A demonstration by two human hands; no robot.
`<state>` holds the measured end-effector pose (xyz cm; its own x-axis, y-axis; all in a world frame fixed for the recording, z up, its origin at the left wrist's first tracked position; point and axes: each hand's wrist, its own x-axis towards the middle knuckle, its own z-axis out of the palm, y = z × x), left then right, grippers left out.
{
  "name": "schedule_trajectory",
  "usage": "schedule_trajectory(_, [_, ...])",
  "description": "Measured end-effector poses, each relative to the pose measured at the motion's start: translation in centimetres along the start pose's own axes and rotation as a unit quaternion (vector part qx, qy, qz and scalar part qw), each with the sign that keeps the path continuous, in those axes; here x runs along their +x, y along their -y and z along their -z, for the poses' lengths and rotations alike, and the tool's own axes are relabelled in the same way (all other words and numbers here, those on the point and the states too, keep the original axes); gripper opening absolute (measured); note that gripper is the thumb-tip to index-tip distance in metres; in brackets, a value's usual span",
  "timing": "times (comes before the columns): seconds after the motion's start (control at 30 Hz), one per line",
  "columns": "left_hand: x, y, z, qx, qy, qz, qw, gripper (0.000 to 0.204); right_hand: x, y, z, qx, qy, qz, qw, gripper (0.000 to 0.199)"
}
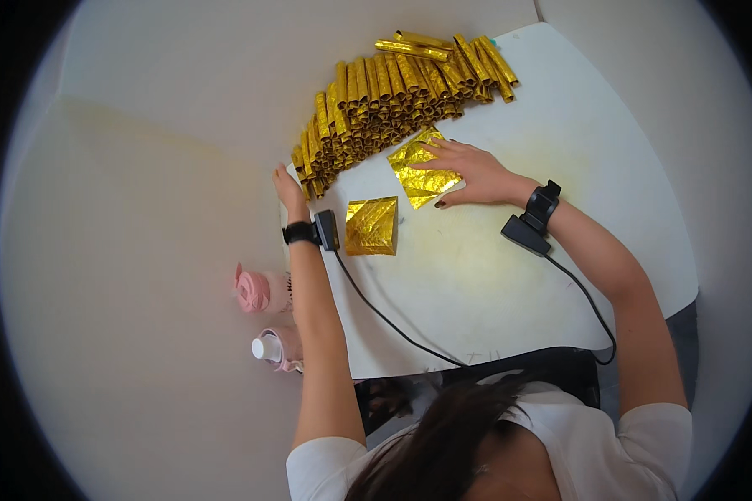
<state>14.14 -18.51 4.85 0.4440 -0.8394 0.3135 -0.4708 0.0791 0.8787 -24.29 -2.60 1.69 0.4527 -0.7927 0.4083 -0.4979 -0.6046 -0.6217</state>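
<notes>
Lying spread, right hand (482,174) touches gold foil (419,187).

I see crinkled gold on the sheet (411,185) under the right hand (479,174), the square (371,227) between the hands and the rolls (384,90) beyond them, white on the table (493,292), pink on two bottles (254,290) near the left hand (290,192).

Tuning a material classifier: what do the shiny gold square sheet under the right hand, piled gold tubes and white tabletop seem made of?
Shiny gold square sheet under the right hand: probably foil or foil-faced paper, glossy; creases catch highlights.
Piled gold tubes: seemingly similar thin stock, rolled, shiny; hollow ends, matching colour.
White tabletop: perhaps laminate or painted board, low-gloss; no grain shows.
</notes>
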Motion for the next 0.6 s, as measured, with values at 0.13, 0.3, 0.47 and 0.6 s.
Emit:
schedule_trajectory(0.13, [-10.6, -6.8, 0.4, 0.041, 0.201, -0.065, 0.977, 0.065, -1.5, -1.8, -0.1, -0.069, 0.022, -0.017, 0.997, 0.076])
schedule_trajectory(0.3, [-19.9, -4.0, 0.7, 0.43, 0.415, -0.069, 0.799, 0.101, -1.2, -0.1, 0.5, -0.034, 0.076, -0.041, 0.996, 0.077])
schedule_trajectory(0.47, [-21.2, -3.7, 4.2, 0.4, 0.385, -0.15, 0.818, 0.098, -3.3, 4.2, 1.3, -0.017, 0.145, -0.047, 0.988, 0.07])
schedule_trajectory(0.6, [-20.1, -5.4, 2.8, 0.406, 0.337, -0.139, 0.838, 0.083, -6.3, 7.0, 3.0, -0.06, 0.198, -0.081, 0.975, 0.067])
